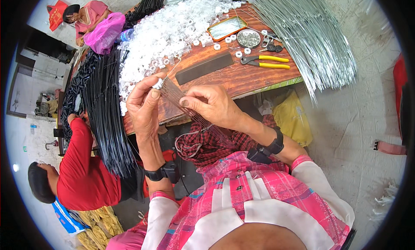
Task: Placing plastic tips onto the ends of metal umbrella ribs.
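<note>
My left hand [145, 98] is raised over the table's front edge, thumb and fingers pinched at a small white plastic piece [158, 84]. A spread of thin wires [175, 95] slants from there down toward my lap. My right hand [212, 105] is closed with thumb and forefinger together beside these wires. It seems to grip one, but a wire that thin is hard to make out at the fingertips. Behind my hands lies a dark rectangular bar [204, 67] on the wooden table [240, 80].
Clear and white plastic pieces [164, 31] are heaped behind. Yellow-handled cutters [266, 62], a round tin of small parts [248, 38] and a tray of wires [227, 28] lie rightward. Silvery rods [311, 42] overhang at right, black ones [108, 107] at left. A co-worker in red [93, 168] sits left.
</note>
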`<action>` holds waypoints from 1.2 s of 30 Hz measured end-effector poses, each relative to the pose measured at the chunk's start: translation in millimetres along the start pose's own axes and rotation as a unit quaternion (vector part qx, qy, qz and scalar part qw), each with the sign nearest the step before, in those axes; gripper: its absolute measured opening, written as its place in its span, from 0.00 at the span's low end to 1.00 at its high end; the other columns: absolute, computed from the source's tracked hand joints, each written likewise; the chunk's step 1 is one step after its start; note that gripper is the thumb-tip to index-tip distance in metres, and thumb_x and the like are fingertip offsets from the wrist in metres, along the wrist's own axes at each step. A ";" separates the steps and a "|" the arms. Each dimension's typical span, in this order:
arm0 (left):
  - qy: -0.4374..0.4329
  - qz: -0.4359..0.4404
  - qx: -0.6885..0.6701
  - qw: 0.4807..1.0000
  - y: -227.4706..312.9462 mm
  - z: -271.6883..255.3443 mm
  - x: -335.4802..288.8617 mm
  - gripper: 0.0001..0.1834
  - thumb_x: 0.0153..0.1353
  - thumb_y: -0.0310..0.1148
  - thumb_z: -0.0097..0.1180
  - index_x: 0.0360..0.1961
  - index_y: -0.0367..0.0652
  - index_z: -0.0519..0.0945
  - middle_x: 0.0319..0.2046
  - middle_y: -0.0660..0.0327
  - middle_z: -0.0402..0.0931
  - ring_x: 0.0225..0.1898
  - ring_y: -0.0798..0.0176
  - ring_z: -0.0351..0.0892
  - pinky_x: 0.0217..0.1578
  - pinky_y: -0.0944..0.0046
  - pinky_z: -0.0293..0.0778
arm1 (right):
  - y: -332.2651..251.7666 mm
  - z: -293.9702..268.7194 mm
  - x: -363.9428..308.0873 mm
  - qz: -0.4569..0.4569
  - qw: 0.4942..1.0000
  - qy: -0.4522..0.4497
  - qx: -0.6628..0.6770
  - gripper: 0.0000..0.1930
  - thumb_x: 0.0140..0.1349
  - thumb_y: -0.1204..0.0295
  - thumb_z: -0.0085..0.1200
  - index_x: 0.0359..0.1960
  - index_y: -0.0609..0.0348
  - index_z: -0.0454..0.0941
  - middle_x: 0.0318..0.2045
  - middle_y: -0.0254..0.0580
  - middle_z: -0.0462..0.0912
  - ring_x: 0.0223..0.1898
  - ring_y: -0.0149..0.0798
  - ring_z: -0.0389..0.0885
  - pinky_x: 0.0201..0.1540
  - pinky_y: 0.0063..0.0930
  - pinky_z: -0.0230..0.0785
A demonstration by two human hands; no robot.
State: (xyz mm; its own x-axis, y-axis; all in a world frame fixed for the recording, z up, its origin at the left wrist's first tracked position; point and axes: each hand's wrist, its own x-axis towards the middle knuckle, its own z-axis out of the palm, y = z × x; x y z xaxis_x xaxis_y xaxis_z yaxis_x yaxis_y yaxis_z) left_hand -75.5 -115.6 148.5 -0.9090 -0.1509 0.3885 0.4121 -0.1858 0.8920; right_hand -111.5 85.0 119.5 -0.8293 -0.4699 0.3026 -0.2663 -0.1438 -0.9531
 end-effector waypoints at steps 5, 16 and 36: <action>-0.002 -0.009 -0.020 1.000 -5.7 -6.7 -0.9 0.17 0.60 0.27 0.67 0.50 0.34 0.82 0.52 0.47 0.81 0.53 0.60 0.81 0.55 0.63 0.73 | 0.8 -2.9 1.0 0.017 0.999 -0.035 -0.013 0.10 0.68 0.69 0.60 0.33 0.66 0.83 0.22 0.36 0.82 0.27 0.23 0.77 0.29 0.24 0.69; -0.052 -0.037 -0.102 0.993 -7.5 -13.5 0.5 0.15 0.61 0.25 0.65 0.49 0.36 0.83 0.58 0.44 0.77 0.55 0.58 0.79 0.56 0.62 0.74 | 3.3 -3.4 0.9 0.036 0.997 -0.040 0.057 0.14 0.66 0.65 0.61 0.27 0.63 0.82 0.18 0.37 0.80 0.22 0.27 0.77 0.26 0.29 0.67; -0.080 -0.013 -0.200 0.976 -42.1 -31.9 4.1 0.15 0.57 0.31 0.71 0.46 0.44 0.86 0.50 0.58 0.80 0.48 0.65 0.79 0.52 0.61 0.77 | 4.4 -3.5 6.9 0.103 0.951 -0.203 0.210 0.17 0.71 0.59 0.57 0.37 0.65 0.82 0.32 0.38 0.87 0.29 0.24 0.79 0.33 0.22 0.73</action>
State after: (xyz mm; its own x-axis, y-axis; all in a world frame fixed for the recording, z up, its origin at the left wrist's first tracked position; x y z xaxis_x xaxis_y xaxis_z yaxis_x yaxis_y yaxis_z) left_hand -94.7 -139.4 105.1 -0.9047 0.0061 0.4261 0.3507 -0.5574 0.7525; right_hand -120.1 84.2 117.4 -0.5622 -0.8108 0.1630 0.1723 -0.3076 -0.9358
